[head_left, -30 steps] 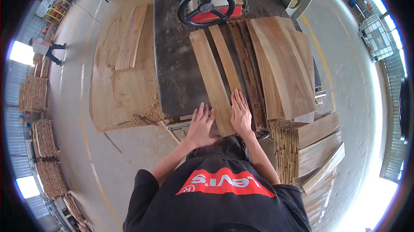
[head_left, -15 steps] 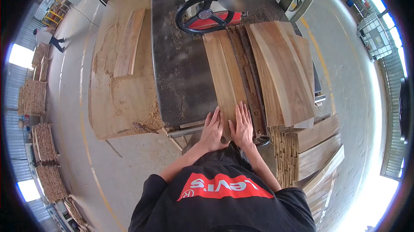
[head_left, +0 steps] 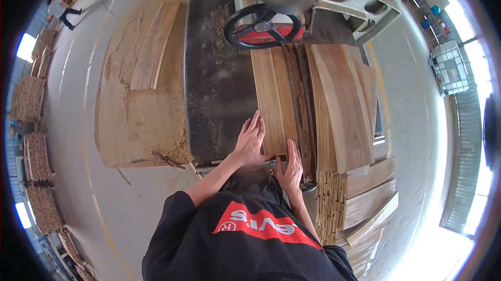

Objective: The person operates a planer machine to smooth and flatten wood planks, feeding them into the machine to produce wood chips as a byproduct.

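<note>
A long two-toned wooden board (head_left: pixel 270 98) lies flat on the dark machine table (head_left: pixel 216 88), alongside a rusty metal guide bar (head_left: pixel 299 98). My left hand (head_left: pixel 250 138) rests at the board's left edge near its close end, fingers stretched forward. My right hand (head_left: pixel 290 169) is at the near right corner, beside the rusty bar, with its fingers extended and its thumb apart. Neither hand is wrapped round the board. Its far end reaches the black handwheel (head_left: pixel 262 26), which partly covers it.
Wide boards (head_left: pixel 342 103) are stacked right of the rusty bar, above more piled boards (head_left: pixel 365 197). Left is a sawdust-strewn wooden panel (head_left: pixel 120 135) bearing a loose plank (head_left: pixel 155 46). Timber stacks (head_left: pixel 39 158) line the left wall. A person (head_left: pixel 68 15) is far off at upper left.
The board has slid forward, away from me, toward the handwheel. My left hand has shifted further along its left edge, while my right hand sits at its near end. My view has shifted slightly.
</note>
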